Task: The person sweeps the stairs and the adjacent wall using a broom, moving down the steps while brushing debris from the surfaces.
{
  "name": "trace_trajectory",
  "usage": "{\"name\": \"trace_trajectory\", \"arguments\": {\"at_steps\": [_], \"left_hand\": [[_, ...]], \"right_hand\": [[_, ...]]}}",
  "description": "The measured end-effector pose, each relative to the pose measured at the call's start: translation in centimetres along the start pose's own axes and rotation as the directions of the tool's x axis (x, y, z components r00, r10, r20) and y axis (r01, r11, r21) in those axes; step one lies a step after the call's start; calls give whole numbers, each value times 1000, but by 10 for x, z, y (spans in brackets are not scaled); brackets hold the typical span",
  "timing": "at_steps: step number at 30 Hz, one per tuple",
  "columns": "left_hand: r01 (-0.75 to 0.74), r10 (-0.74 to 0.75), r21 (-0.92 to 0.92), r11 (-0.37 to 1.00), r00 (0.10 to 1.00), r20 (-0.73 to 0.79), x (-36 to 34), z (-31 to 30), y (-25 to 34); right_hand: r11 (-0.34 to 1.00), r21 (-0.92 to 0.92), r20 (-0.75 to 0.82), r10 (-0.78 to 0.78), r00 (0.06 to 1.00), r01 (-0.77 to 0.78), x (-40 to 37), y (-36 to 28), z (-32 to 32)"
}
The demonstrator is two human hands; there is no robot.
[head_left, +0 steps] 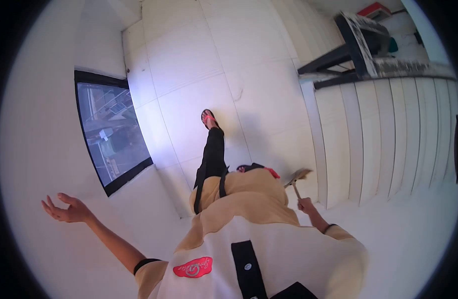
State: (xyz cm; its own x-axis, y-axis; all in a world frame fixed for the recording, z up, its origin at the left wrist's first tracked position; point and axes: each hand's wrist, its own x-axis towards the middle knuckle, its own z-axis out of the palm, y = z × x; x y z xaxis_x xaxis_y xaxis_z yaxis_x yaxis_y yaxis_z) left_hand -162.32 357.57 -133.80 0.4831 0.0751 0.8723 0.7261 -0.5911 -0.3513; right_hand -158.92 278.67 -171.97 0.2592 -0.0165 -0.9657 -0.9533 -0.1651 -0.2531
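My left hand (67, 209) is raised out to the side in front of the white wall, fingers spread and holding nothing. Lower on the other side, my right hand (304, 205) is closed around the light handle of a broom (301, 174). The broom's tan bristles point away from me, beside my hip and over the pale floor near the stairs. Part of the broom head is hard to make out at this size.
White floor tiles (189, 70) stretch ahead, with my sandalled foot (209, 118) on them. A black-framed window (111, 132) is low in the left wall. White stairs (368, 134) run along the right, beside a dark, worn railing (356, 45). A red object (374, 10) lies beyond it.
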Motion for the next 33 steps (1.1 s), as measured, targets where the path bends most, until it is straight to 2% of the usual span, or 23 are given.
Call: {"name": "trace_trajectory", "arguments": {"at_steps": [2, 3, 4, 5, 6, 7, 8, 9, 10, 11, 12, 13, 14, 15, 16, 17, 19, 21, 22, 24, 27, 30, 33], "left_hand": [[-56, 57, 59, 997, 998, -13, 22, 40, -3], [-75, 75, 91, 993, 997, 0, 32, 55, -7], [-96, 96, 124, 988, 995, 11, 42, 70, -11], [-90, 90, 111, 990, 996, 5, 49, 84, -18], [-122, 121, 113, 986, 993, 13, 58, 96, -20], [-153, 152, 114, 982, 988, 22, 67, 105, -20], [-188, 185, 112, 976, 982, 34, 75, 115, -22], [-207, 203, 118, 971, 978, 44, 79, 128, -28], [-210, 202, 146, 967, 977, 65, 81, 139, -28], [-213, 201, 175, 961, 976, 86, 82, 149, -27], [-215, 197, 204, 955, 975, 104, 84, 159, -25], [-229, 210, 199, 953, 971, 116, 88, 167, -23], [-244, 223, 192, 951, 967, 124, 94, 174, -21], [-258, 237, 182, 949, 963, 130, 100, 183, -20], [-257, 236, 190, 948, 963, 128, 104, 190, -22], [-252, 231, 198, 947, 965, 122, 108, 198, -22], [-213, 190, 265, 941, 976, 110, 111, 211, -20], [-180, 149, 361, 915, 982, 113, 118, 222, -15], [-165, 148, 310, 936, 986, 80, 123, 229, -16], [-149, 144, 204, 968, 989, 38, 136, 242, -22], [-187, 192, 101, 977, 980, -43, 164, 276, -20], [-250, 260, 97, 963, 960, -108, 204, 317, -33], [-245, 256, 208, 947, 966, -27, 240, 366, -52]], "right_hand": [[974, 159, -129, 182, 975, -160, 83, -35, 72], [976, 150, -79, 168, 983, -155, 112, -79, 109], [967, 251, 81, 29, 996, -49, 152, -111, 159], [929, 368, 223, -126, 967, 36, 197, -141, 206], [910, 372, 337, -316, 887, 183, 236, -188, 240], [861, 396, 440, -484, 756, 321, 273, -242, 274], [918, 356, 283, -285, 916, 176, 283, -317, 327], [884, 379, 269, -387, 882, 272, 280, -389, 371], [807, 539, 347, -472, 810, 240, 283, -448, 402], [839, 509, 290, -379, 879, 193, 227, -523, 445], [811, 550, 293, -411, 863, 199, 241, -569, 463], [712, 663, 256, -506, 824, 232, 236, -606, 476], [740, 646, 318, -483, 816, 186, 322, -637, 473], [802, 560, 316, -437, 842, 206, 308, -672, 473], [794, 535, 180, -440, 880, 288, 222, -698, 484], [793, 448, 161, -526, 835, 413, 202, -715, 484], [779, 276, 65, -600, 797, 564, 178, -719, 473], [777, 108, -19, -622, 782, 620, 164, -718, 441], [777, 45, -47, -626, 779, 627, 160, -733, 427], [686, 43, -15, -726, 687, 726, 135, -756, 407], [686, -88, -173, -724, 667, 722, 114, -732, 385], [614, -181, -198, -788, 584, 768, 90, -762, 363], [627, -169, -294, -769, 568, 761, 67, -759, 353]]}}
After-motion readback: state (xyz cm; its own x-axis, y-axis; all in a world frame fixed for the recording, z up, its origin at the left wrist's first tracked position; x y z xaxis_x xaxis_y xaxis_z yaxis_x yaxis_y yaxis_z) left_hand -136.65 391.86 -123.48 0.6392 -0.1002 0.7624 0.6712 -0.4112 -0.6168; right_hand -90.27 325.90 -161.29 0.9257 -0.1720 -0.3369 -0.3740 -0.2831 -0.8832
